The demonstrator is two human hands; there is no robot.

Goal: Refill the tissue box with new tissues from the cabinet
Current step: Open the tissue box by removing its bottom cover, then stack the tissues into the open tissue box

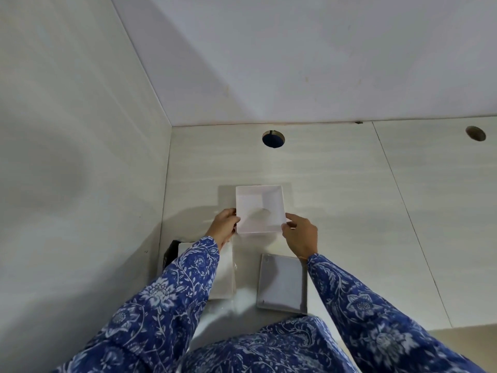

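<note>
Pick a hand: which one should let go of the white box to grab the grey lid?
Right, probably. Both hands hold the white box by its sides, but the right hand sits just above the grey lid lying near that wrist. The left hand would have to cross over.

Soft, dim, cool light here, a broad grey shadow smudging the left wall (67, 168), wide-angle lines bowing at the edges, and everything looking slightly soft.

Head camera, close, facing wall (349, 184) downward.
</note>
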